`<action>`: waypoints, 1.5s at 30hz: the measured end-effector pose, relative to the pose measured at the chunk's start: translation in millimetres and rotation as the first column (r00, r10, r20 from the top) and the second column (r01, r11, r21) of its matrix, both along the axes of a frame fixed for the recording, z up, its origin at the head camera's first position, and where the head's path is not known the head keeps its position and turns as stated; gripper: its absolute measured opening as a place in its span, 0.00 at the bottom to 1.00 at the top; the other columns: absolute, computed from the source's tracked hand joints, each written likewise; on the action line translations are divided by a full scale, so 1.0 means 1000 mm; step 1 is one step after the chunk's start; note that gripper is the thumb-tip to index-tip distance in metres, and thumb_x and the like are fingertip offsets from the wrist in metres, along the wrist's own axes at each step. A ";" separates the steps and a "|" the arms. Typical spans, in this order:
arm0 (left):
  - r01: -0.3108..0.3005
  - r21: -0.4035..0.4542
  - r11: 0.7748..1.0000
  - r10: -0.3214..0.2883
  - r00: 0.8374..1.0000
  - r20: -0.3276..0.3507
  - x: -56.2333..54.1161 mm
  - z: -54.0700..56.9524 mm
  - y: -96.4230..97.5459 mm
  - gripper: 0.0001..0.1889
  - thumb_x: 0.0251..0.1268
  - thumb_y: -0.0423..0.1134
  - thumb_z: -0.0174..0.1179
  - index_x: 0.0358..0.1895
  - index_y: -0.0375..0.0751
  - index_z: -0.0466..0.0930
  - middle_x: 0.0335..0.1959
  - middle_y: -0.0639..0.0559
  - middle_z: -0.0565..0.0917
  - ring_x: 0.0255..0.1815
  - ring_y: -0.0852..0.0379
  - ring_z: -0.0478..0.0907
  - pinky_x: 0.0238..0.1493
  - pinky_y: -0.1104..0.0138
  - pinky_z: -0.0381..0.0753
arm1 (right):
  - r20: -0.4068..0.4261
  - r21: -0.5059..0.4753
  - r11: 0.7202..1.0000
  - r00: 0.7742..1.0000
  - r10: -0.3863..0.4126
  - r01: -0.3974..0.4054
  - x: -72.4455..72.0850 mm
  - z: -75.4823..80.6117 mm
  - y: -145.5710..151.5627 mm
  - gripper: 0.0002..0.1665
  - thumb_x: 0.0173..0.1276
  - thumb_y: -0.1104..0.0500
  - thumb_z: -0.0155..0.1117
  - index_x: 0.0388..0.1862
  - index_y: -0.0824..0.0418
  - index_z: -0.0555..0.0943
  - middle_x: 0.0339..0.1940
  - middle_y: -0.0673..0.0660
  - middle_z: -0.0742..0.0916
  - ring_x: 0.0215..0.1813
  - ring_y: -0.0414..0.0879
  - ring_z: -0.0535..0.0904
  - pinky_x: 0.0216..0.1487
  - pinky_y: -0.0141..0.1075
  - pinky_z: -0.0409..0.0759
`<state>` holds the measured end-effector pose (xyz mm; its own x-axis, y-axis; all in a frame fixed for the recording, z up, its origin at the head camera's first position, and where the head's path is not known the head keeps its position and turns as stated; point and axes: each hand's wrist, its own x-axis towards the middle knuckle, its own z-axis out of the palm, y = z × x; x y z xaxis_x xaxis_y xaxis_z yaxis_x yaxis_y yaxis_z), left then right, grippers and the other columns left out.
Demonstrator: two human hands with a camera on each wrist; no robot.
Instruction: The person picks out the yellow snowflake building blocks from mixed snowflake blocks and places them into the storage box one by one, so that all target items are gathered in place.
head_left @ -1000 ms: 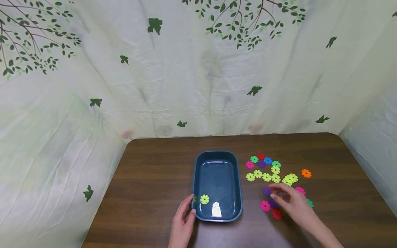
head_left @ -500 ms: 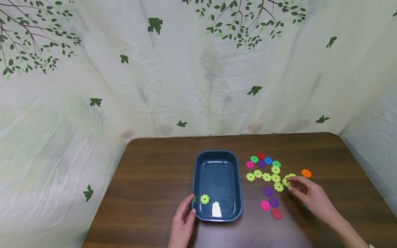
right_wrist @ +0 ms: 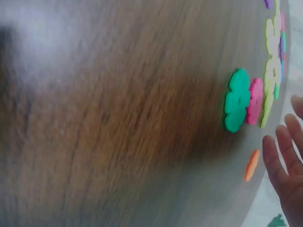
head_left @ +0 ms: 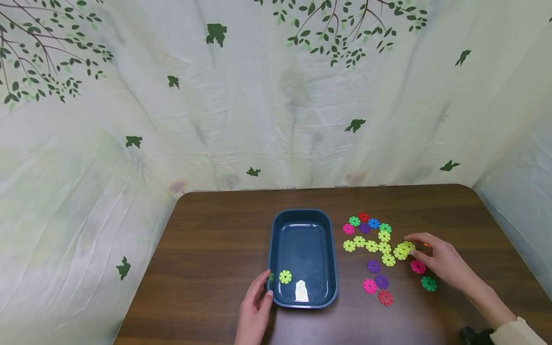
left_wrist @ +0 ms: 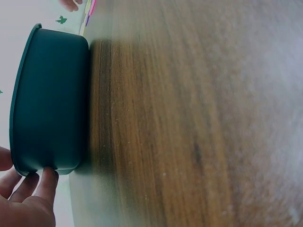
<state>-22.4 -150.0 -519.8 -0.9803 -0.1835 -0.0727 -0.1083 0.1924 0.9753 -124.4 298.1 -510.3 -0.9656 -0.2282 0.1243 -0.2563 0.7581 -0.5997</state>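
My left hand (head_left: 255,309) holds the near left corner of a deep blue plastic tray (head_left: 303,258). In the left wrist view, its fingers (left_wrist: 46,185) press the outer wall below the rim. One yellow-green notched, flower-shaped plastic disc (head_left: 285,276) lies inside. My right hand (head_left: 442,256) reaches over the table with fingers spread, its thumb and fingertips right at an overlapping cluster of yellow-green flower discs (head_left: 402,250). Beside that hand lie a pink disc (head_left: 418,266) and a green disc (head_left: 429,283). An orange disc (right_wrist: 252,165) is partly covered by the hand in the head view.
A row of yellow-green discs (head_left: 371,246) runs between tray and right hand. Behind it sit several mixed discs (head_left: 364,227); nearer are purple (head_left: 373,266), pink (head_left: 369,286) and red (head_left: 385,298) ones. A leaf-printed cloth (head_left: 293,120) hangs behind the brown table (head_left: 215,249).
My right hand has moved right, away from the purple discs and over to the right side of the yellow-green cluster, uncovering the pink and green discs. The left hand and tray stay put.
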 end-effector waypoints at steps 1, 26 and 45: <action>0.000 0.002 1.000 0.000 1.000 0.002 0.000 0.000 0.000 0.24 0.68 0.26 0.56 0.66 0.45 0.75 0.67 0.44 0.72 0.68 0.45 0.68 0.64 0.55 0.70 | 0.003 0.006 1.000 1.000 0.003 -0.003 -0.001 -0.001 0.001 0.23 0.61 0.65 0.71 0.57 0.60 0.80 0.54 0.61 0.83 0.52 0.60 0.79 0.46 0.54 0.81; -0.002 0.002 1.000 0.002 0.999 -0.042 0.000 -0.002 0.000 0.25 0.65 0.21 0.55 0.65 0.41 0.75 0.65 0.46 0.74 0.68 0.49 0.68 0.65 0.65 0.68 | 0.084 0.081 0.996 0.996 0.042 -0.048 -0.016 -0.011 0.001 0.21 0.61 0.66 0.71 0.54 0.61 0.82 0.47 0.57 0.80 0.44 0.52 0.77 0.38 0.44 0.79; 0.011 0.012 1.000 -0.011 0.999 -0.043 0.000 -0.003 0.000 0.25 0.65 0.22 0.55 0.65 0.39 0.75 0.66 0.45 0.74 0.68 0.50 0.68 0.65 0.67 0.68 | 0.028 0.053 0.994 0.995 -0.096 0.095 -0.011 -0.018 0.004 0.21 0.54 0.60 0.78 0.45 0.61 0.81 0.36 0.53 0.84 0.39 0.50 0.78 0.36 0.41 0.79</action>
